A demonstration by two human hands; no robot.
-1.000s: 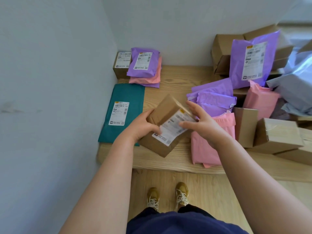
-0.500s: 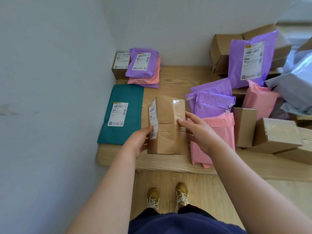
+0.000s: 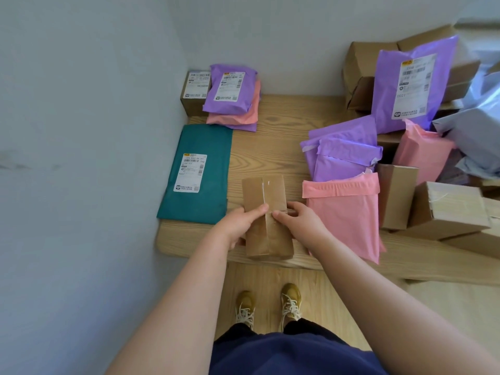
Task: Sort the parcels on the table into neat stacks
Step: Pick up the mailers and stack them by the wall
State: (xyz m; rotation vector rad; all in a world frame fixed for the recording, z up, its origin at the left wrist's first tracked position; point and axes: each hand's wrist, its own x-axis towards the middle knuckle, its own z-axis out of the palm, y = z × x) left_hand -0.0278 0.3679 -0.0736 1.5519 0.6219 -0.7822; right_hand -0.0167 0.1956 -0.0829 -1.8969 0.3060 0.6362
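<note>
Gripping a cardboard box (image 3: 266, 240) at the table (image 3: 273, 147) near edge, left hand (image 3: 239, 226) and right hand (image 3: 301, 224) are pinching its sides.

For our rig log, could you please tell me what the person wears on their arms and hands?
Nothing is worn: the left hand and right hand show no gloves, rings or watch; the left forearm and right forearm show no sleeves.

Brown box (image 3: 266, 215), teal mailer (image 3: 200, 171), pink mailer (image 3: 345, 212), purple mailers (image 3: 343, 155).
</note>
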